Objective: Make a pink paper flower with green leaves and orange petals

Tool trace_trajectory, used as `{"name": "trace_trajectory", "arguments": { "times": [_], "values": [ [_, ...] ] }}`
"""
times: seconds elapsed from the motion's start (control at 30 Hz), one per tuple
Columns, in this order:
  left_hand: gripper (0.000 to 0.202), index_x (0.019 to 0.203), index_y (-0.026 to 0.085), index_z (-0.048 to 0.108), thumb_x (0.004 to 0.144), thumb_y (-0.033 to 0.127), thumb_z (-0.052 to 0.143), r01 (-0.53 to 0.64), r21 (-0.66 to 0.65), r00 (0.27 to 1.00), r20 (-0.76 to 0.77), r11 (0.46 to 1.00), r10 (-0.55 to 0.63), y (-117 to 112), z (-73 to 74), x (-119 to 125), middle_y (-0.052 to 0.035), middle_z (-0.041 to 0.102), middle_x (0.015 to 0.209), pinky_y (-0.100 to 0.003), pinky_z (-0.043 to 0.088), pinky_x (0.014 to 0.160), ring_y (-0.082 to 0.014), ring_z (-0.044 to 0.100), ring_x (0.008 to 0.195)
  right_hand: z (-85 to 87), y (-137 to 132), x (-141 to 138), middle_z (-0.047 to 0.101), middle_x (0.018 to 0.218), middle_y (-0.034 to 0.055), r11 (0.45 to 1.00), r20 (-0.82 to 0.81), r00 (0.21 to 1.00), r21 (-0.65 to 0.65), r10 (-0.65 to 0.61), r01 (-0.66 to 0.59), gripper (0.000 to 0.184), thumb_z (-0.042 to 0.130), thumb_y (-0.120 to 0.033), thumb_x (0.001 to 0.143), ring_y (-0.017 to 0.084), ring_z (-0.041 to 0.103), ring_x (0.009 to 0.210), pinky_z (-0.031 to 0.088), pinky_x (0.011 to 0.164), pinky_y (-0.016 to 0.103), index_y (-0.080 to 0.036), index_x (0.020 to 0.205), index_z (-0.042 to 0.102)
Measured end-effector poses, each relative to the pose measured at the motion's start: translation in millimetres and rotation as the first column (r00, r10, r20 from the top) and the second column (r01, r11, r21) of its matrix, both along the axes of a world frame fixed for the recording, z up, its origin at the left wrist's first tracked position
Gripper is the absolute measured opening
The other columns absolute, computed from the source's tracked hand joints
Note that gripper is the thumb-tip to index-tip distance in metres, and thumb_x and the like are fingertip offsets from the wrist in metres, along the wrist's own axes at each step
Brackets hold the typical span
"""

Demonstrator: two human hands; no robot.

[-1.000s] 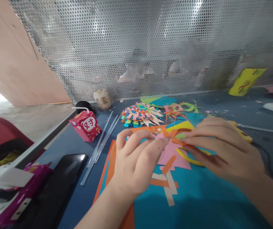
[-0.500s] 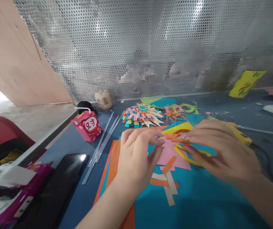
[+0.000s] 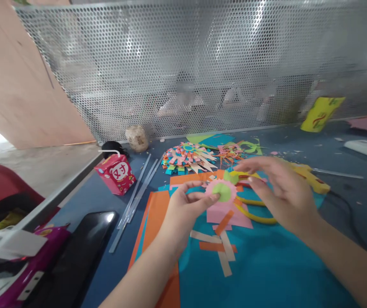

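Note:
My left hand (image 3: 186, 205) pinches a pink paper disc with a notched edge (image 3: 207, 190), and a light green circle (image 3: 222, 188) shows at its centre. My right hand (image 3: 279, 194) hovers to the right of the disc, thumb and fingers apart, holding nothing that I can see. Beneath it lie yellow scissor-like handles (image 3: 262, 220), partly covered by the hand. A small green paper piece (image 3: 231, 176) is close to the right fingertips. Below the disc are a pink sheet (image 3: 217, 214) and several orange and cream paper strips (image 3: 224, 263), on a large blue sheet (image 3: 260, 265).
Behind the hands sits a fringed, many-coloured paper flower (image 3: 188, 156) beside paper scraps (image 3: 230, 154). A yellow glue gun (image 3: 314, 179) is at right. Leftward are clear glue sticks (image 3: 141, 188), a red drink carton (image 3: 116, 174) and a black phone (image 3: 80, 252). A perforated metal panel (image 3: 157, 51) bounds the back.
The pink disc with its green centre has come into view in my left hand. My right hand has drawn away from the left, its fingers now apart; an orange piece was near its fingertips before.

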State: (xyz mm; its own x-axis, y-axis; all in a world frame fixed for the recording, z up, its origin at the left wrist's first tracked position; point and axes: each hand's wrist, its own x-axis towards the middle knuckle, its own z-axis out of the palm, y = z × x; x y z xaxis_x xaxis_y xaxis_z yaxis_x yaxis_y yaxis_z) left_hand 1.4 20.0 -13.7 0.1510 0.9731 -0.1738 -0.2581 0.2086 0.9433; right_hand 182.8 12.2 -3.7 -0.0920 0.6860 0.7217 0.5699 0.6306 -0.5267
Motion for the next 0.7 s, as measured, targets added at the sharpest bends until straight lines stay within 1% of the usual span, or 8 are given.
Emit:
{"name": "trace_trajectory", "arguments": {
  "times": [0.03,0.1,0.17,0.23,0.3,0.47,0.57,0.7],
  "values": [
    [0.045,0.090,0.015,0.052,0.056,0.025,0.080,-0.004,-0.031,0.999,0.044,0.999,0.005,0.5,-2.0,0.5,0.0036,0.061,0.056,-0.020,0.038,0.055,-0.0085,0.055,0.055,-0.7,1.0,-0.8,0.063,0.099,0.0041,0.995,0.001,1.000,-0.100,-0.001,0.001,0.018,0.052,-0.030,0.085,0.017,0.061,0.088,0.051,0.073,0.030,-0.023,0.101,0.057],
    [0.045,0.090,0.016,0.053,0.055,0.026,0.080,-0.008,-0.056,0.996,0.092,0.998,0.013,0.5,-5.2,1.9,0.0025,0.062,0.060,-0.019,0.037,0.053,-0.0084,0.055,0.056,-1.8,3.2,-3.2,0.064,0.093,0.0030,0.955,0.037,0.999,-0.297,0.007,0.005,0.020,0.056,-0.034,0.081,0.017,0.061,0.082,0.051,0.069,0.029,-0.023,0.098,0.058],
    [0.044,0.089,0.016,0.053,0.055,0.028,0.080,-0.021,-0.045,0.995,0.095,0.999,0.025,-0.4,-6.6,3.3,0.0024,0.063,0.061,-0.019,0.037,0.053,-0.0080,0.055,0.056,-2.4,5.0,-5.8,0.064,0.084,0.0009,0.908,0.064,0.998,-0.419,0.019,0.009,0.018,0.059,-0.033,0.077,0.016,0.060,0.072,0.050,0.065,0.029,-0.022,0.091,0.058],
    [0.044,0.087,0.016,0.053,0.054,0.027,0.081,-0.023,-0.010,0.998,0.061,1.000,0.024,-1.2,-5.6,4.4,0.0035,0.062,0.058,-0.019,0.038,0.054,-0.0080,0.055,0.054,-2.6,6.0,-7.1,0.061,0.073,-0.0011,0.885,0.064,0.997,-0.465,0.045,-0.010,0.010,0.058,-0.032,0.077,0.014,0.056,0.064,0.047,0.059,0.028,-0.022,0.080,0.057],
    [0.043,0.087,0.016,0.053,0.055,0.026,0.080,-0.019,0.037,1.000,0.018,0.999,0.019,-1.4,-2.1,4.5,0.0027,0.063,0.060,-0.020,0.040,0.056,-0.0093,0.058,0.057,-2.5,6.5,-6.5,0.056,0.066,-0.0022,0.869,0.038,0.995,-0.491,0.092,-0.061,0.014,0.056,-0.032,0.079,0.013,0.053,0.062,0.045,0.057,0.026,-0.022,0.071,0.053],
    [0.038,0.099,0.017,0.054,0.068,0.032,0.070,-0.144,0.245,0.982,-0.084,0.959,0.169,1.6,8.9,-1.5,-0.0069,0.067,0.097,-0.022,0.044,0.067,-0.0154,0.062,0.089,-4.0,5.9,-2.9,0.047,0.062,-0.0047,0.777,-0.067,0.980,-0.601,0.185,-0.188,0.024,0.059,-0.039,0.078,0.011,0.048,0.057,0.040,0.052,0.023,-0.021,0.066,0.048],
    [0.041,0.107,0.018,0.053,0.071,0.030,0.068,-0.065,0.315,0.983,-0.141,0.947,0.114,2.5,8.7,-5.7,-0.0074,0.068,0.099,-0.025,0.044,0.071,-0.0178,0.062,0.093,-3.7,2.9,-3.9,0.043,0.062,-0.0055,0.713,-0.041,0.961,-0.662,0.273,-0.230,0.024,0.057,-0.040,0.079,0.010,0.043,0.056,0.035,0.050,0.023,-0.021,0.067,0.047],
    [0.035,0.103,0.018,0.057,0.072,0.030,0.067,0.031,0.319,0.971,-0.235,0.947,0.048,1.8,3.6,-6.5,-0.0056,0.070,0.087,-0.027,0.044,0.070,-0.0175,0.063,0.083,-0.8,-1.1,-6.7,0.041,0.062,-0.0058,0.701,-0.011,0.959,-0.680,0.283,-0.215,0.024,0.056,-0.037,0.080,0.010,0.041,0.056,0.033,0.049,0.023,-0.022,0.066,0.046]
  ]
}}
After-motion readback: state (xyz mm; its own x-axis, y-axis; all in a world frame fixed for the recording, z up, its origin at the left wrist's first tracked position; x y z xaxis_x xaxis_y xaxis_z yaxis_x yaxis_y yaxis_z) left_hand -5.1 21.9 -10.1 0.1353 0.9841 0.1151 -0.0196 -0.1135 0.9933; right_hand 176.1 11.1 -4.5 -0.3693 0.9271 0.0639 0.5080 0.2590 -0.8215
